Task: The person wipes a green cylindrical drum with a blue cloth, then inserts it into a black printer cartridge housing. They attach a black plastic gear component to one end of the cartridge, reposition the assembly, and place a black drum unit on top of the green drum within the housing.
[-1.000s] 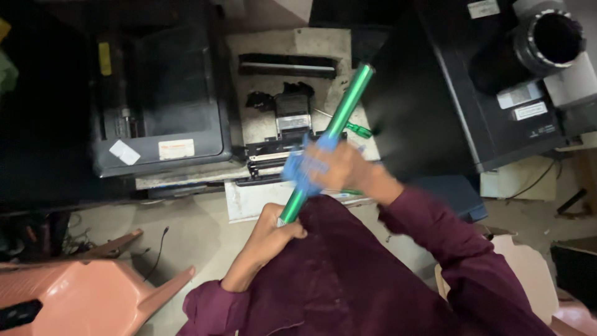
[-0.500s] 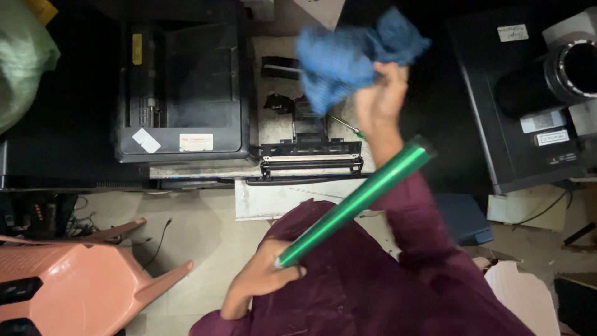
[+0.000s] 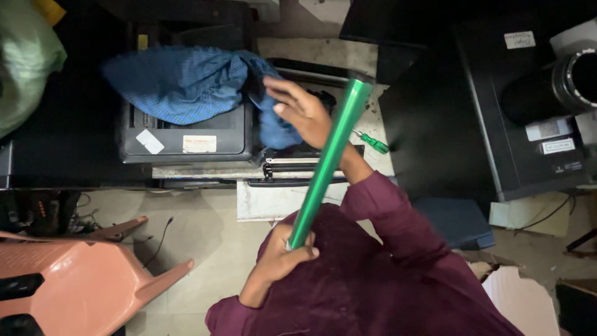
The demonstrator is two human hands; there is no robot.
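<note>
left hand grips green cylinder's lower end; rest slants up.

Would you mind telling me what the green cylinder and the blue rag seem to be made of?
The green cylinder looks like coated metal with a smooth, glossy finish: light streaks run along it, though plastic is possible. The blue rag looks like soft woven fabric, probably cotton: it drapes in loose folds and shows a fine check.

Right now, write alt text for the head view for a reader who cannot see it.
A person's left hand grips the lower end of a glossy green cylindrical drum, while the open right hand rests at a crumpled blue checked cloth draped over a black printer.
</note>
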